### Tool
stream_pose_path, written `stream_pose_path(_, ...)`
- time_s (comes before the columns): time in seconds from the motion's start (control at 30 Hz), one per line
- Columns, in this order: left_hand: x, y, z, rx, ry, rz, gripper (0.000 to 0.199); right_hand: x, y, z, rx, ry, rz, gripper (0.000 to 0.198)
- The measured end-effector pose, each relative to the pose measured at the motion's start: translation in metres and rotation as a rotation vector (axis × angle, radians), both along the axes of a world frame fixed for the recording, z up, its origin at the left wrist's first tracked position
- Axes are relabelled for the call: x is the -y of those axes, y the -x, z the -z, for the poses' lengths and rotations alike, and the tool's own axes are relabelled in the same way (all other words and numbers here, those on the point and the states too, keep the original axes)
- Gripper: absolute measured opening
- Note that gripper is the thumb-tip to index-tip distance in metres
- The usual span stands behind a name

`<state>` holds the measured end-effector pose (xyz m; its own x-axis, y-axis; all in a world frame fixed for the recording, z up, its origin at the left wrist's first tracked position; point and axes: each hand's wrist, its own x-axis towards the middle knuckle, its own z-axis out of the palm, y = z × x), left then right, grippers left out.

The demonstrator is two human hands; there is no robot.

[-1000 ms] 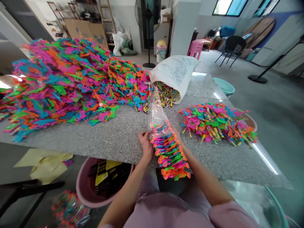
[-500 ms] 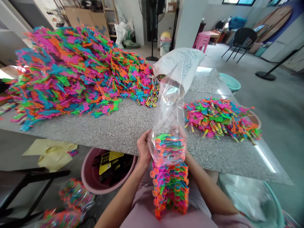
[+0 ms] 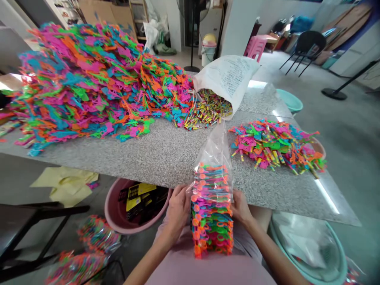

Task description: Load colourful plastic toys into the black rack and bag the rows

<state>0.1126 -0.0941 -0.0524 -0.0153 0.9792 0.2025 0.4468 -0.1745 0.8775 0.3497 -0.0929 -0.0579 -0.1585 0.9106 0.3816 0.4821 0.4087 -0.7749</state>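
A tall stack of small bright plastic toys in orange, pink, green and blue stands against my body at the table's near edge. Over its far part lies a clear plastic bag, whose empty end points away onto the table. My left hand grips the bag's edge on the stack's left side, fingers closed. On the opposite side my right hand pinches the other edge, its fingertips partly hidden by the bag and toys. The stack's near part is uncovered.
A large heap of similar toys covers the table's left. Beside it, a white sack spills small yellow-striped tubes. A smaller toy pile lies right. Below are a pink basin, a teal basin and filled bags.
Both hands have moved down toward my body, drawing the bag farther over the stack. The bag's raised empty end has dropped lower, uncovering the sack's mouth and the tubes.
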Motion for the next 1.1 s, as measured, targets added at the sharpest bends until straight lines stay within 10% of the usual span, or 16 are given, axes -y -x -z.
stream_pose_path(0.2, 0.014, 0.008, 0.005, -0.194, -0.326, -0.052, 0.016, 0.011, -0.003, -0.012, 0.085, -0.211, 0.248, 0.01)
stream_pose_path(0.4, 0.03, 0.021, 0.0, -0.299, -0.379, 0.043, 0.02, 0.031, -0.007, -0.023, 0.257, -0.4, -0.062, 0.019)
stream_pose_path(0.7, 0.033, 0.026, -0.028, -0.36, -0.349, 0.025, 0.012, 0.031, 0.009, -0.022, 0.342, -0.39, 0.021, 0.018)
stream_pose_path(0.9, 0.052, 0.031, -0.029, -0.333, -0.626, -0.02, 0.015, 0.029, 0.01, -0.016, 0.31, -0.469, -0.097, 0.019)
stream_pose_path(1.1, 0.042, 0.044, -0.039, -0.252, -0.42, 0.163, 0.023, 0.019, 0.004, -0.02, 0.381, -0.378, -0.209, 0.016)
